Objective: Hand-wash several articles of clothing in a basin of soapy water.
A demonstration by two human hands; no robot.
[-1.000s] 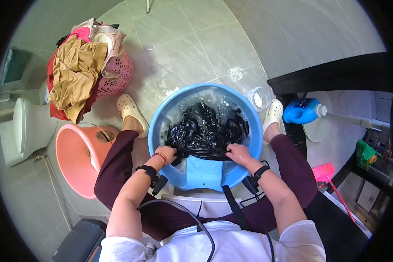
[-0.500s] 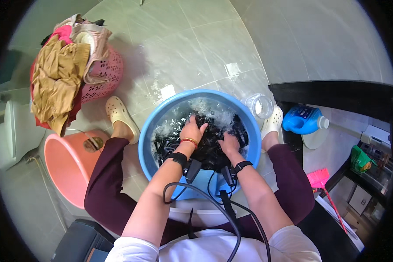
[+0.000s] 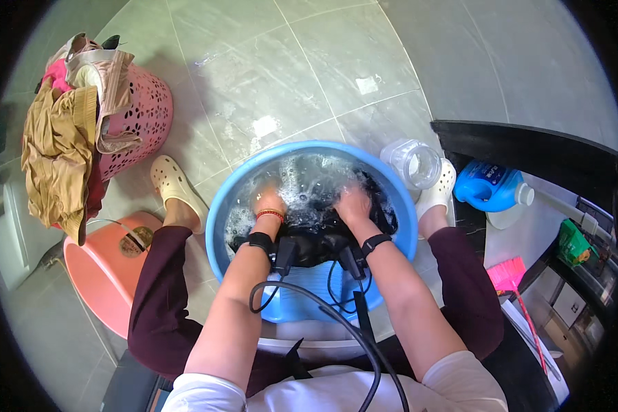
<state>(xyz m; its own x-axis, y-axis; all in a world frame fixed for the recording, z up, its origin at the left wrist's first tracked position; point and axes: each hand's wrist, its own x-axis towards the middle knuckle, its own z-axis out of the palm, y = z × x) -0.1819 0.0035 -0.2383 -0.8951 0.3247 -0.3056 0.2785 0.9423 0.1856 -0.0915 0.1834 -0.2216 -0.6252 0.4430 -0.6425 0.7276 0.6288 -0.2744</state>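
Note:
A round blue basin [image 3: 216, 199] stands between my feet, with sudsy water and dark wet cloth [image 3: 312, 240] in it. My left hand [image 3: 268, 197] dips into the foam in the left half of the basin, its fingers smeared by motion and water. My right hand [image 3: 353, 204] is in the water on the right, against the dark cloth; its fingertips are blurred and partly under suds. At the near side of the basin, a ribbed blue washboard [image 3: 309, 285] slopes down into the water.
A pink laundry basket [image 3: 144, 117] heaped with clothes stands far left, above a tilted peach-coloured bucket [image 3: 93, 268]. Right of the basin are a clear plastic jar [image 3: 412, 163], a blue detergent bottle [image 3: 487, 187] and a pink brush [image 3: 507, 273]. Black cables [image 3: 329, 309] hang before my lap.
My hands have moved apart: the left went left into the foam and the right slightly up. The dark cloth has shifted toward the near and right side, leaving foamy water between them.

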